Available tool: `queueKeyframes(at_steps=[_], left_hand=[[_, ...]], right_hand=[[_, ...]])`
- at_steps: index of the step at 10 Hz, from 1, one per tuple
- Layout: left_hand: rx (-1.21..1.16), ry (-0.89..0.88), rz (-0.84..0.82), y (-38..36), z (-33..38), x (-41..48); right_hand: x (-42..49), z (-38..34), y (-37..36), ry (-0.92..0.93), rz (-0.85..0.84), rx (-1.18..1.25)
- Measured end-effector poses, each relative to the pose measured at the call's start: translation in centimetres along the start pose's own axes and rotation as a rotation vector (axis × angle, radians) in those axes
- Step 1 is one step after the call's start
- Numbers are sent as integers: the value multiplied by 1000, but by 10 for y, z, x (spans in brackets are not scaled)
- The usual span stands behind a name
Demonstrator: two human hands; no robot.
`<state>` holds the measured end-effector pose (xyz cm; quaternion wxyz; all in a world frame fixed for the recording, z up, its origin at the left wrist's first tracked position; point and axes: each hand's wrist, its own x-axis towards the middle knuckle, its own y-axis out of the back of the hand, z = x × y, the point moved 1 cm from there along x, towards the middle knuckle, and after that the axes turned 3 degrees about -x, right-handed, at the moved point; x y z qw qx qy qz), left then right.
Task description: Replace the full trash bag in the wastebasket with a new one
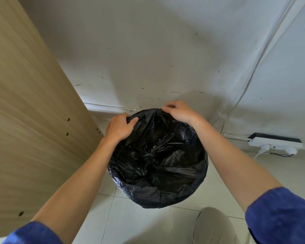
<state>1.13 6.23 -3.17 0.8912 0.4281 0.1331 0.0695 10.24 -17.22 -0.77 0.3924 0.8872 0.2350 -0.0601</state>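
Bag (158,161), black film, mouth open, draped over basket rim; basket beneath, hidden. Standing on floor (139,217) at its far edge, close to wall (148,50), beside wooden panel (25,120) on left. Left grip (119,128): clamped on far-left rim film, thumb inside. Right grip (178,110): curled over far rim, pinching film. Step, by judgement: seating or freeing bag hem at rim; cannot tell which. Advice: work round rim in small bites, keep pull even on both sides, avoid stretching thin film to tearing.
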Motion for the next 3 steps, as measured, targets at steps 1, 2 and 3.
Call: queueKeyframes(at_steps=[1,2,3], left_hand=[[21,-37,-40,2,5,-1],[132,-118,-43,-4,12,-2],[282,-225,-25,-6,25,-5]], right_hand=[[-11,2,0,16,14,-19],[-19,5,-3,39,55,-110],[-29,2,-2,85,178,-308]])
